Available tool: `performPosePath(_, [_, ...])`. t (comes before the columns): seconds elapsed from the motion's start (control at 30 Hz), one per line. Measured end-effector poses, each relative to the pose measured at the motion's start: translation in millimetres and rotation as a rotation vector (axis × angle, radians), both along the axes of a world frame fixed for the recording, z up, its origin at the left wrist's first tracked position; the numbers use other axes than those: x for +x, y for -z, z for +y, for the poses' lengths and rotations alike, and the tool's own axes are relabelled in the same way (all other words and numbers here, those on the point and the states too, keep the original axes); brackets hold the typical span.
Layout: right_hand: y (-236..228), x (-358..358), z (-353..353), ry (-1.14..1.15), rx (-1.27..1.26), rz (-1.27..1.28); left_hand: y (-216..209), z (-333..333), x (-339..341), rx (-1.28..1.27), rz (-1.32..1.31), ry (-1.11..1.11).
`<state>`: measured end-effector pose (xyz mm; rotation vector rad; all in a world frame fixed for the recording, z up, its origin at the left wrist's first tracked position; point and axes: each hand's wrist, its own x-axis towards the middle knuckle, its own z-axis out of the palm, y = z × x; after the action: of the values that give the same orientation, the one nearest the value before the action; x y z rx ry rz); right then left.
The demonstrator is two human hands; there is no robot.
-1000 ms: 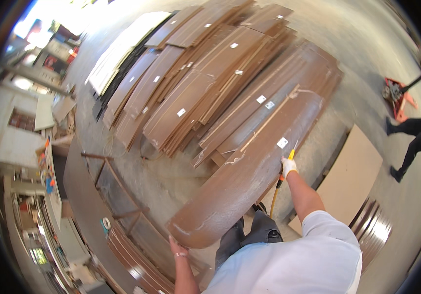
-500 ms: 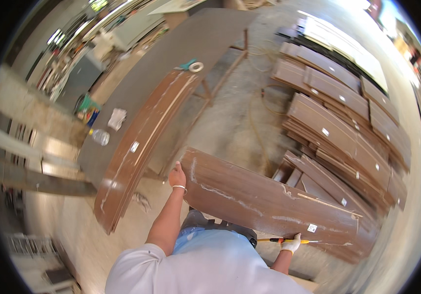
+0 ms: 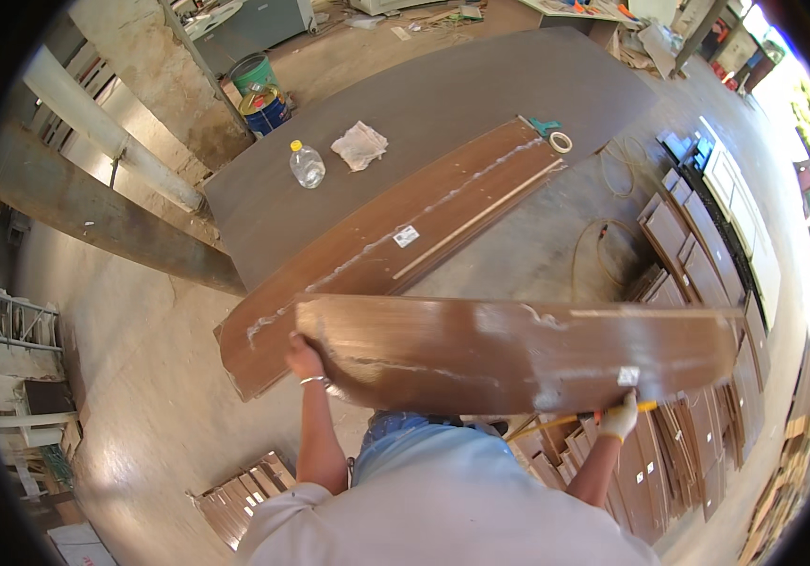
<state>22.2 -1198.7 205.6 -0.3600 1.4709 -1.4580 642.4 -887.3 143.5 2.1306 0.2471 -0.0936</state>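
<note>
A long brown wooden panel [image 3: 433, 349] spans the view in front of my body, with whitish streaks, a small white label and a light strip along its far edge. My left hand [image 3: 304, 357] is closed on its left end. My right hand [image 3: 620, 418], in a white glove, grips the near edge towards the right end. That hand also holds a slim yellow tool [image 3: 647, 407] that sticks out past the fingers, and a yellow hose [image 3: 542, 426] trails from it. Just beyond, a similar stacked panel [image 3: 376, 247] lies along the table edge, partly overlapped by mine.
On the large grey-brown table [image 3: 480, 80] are a clear bottle [image 3: 308, 168] with a yellow cap, a crumpled cloth [image 3: 359, 146], a tape roll [image 3: 560, 142] and a teal tool [image 3: 544, 125]. Stacked panels [image 3: 645, 476] lie at right. Pillars [image 3: 112, 212] stand at left.
My view has turned to the right, so the table now lies ahead and the stacks at right. The held panel has swung level and come round in front of the table, both hands still gripping it.
</note>
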Motion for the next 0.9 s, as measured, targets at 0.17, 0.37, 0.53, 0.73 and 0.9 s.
performPosePath(0.17, [5,190,-26,-0.410,0.218,0.117,-8,143,74,0.161,0.027,-0.242])
performPosePath(0.37, [20,376,-28,-0.661,0.139,0.085,-31,272,80,0.193,0.184,-0.507])
performPosePath(0.53, [39,450,-48,-0.759,0.217,0.180,-20,308,66,0.163,0.208,-0.542])
performPosePath(0.73, [55,472,-58,-0.874,0.269,0.140,-19,307,70,0.255,0.237,-0.490])
performPosePath(0.9, [53,454,-69,-0.920,0.371,0.091,-25,293,95,0.311,0.258,-0.469])
